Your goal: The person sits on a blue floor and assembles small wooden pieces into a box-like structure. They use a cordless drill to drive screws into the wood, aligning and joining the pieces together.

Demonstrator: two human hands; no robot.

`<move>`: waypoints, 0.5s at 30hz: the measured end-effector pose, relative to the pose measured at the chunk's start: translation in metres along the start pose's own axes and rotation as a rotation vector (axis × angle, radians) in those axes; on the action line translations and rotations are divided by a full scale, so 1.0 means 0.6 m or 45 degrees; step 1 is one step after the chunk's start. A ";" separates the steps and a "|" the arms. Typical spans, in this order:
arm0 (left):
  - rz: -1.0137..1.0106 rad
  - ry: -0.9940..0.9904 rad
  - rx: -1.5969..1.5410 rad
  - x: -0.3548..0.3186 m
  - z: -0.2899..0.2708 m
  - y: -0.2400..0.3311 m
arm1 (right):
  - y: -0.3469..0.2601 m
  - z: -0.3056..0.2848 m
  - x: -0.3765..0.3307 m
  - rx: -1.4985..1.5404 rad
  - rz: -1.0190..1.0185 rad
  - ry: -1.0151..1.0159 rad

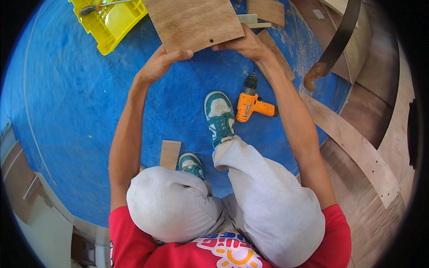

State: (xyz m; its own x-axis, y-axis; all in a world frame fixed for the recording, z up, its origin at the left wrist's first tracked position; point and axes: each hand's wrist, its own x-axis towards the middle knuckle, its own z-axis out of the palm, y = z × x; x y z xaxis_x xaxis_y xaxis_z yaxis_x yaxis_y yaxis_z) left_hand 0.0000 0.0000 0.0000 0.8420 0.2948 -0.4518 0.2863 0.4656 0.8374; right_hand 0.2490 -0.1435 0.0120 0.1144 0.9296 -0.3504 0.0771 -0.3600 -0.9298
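Observation:
Both my arms reach forward to a wooden board (196, 20) at the top of the view. My left hand (163, 62) grips its near left corner, thumb lying along the edge. At the near right corner, my right hand (248, 44) holds the same board, its fingers partly hidden underneath. A dark screw head or hole shows near the board's close edge. Below my right hand an orange cordless drill (250, 107) lies on its side on the blue tarp (85, 111), beside my forward shoe. A bit sticks out of its black chuck.
A yellow plastic tray (107, 27) with a screwdriver (91, 8) is at upper left. Wood offcuts (267, 11) lie beyond the board. A handsaw (335, 49) and long plywood strips (353, 143) are at right. A small wood piece (170, 154) lies near my rear shoe.

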 end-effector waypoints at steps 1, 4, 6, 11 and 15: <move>0.001 0.010 -0.012 0.001 -0.002 -0.002 | 0.002 0.005 -0.001 -0.041 -0.014 0.056; 0.054 0.008 -0.064 0.024 0.011 -0.014 | 0.023 0.020 -0.017 -0.090 -0.171 0.381; 0.057 0.008 -0.068 0.015 0.010 -0.017 | 0.041 0.060 -0.022 -0.027 -0.280 0.560; 0.127 0.056 0.007 0.006 0.006 -0.015 | 0.060 0.087 -0.012 0.005 -0.238 0.603; 0.145 0.005 -0.076 0.009 0.007 -0.006 | 0.046 0.080 -0.017 -0.001 -0.283 0.600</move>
State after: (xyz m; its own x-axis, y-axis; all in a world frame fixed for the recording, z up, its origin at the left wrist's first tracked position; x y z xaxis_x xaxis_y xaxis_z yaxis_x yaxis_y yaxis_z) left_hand 0.0058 -0.0038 -0.0043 0.8656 0.3519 -0.3561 0.1612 0.4775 0.8637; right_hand 0.2022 -0.1589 -0.0156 0.5289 0.8469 -0.0553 0.1509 -0.1580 -0.9758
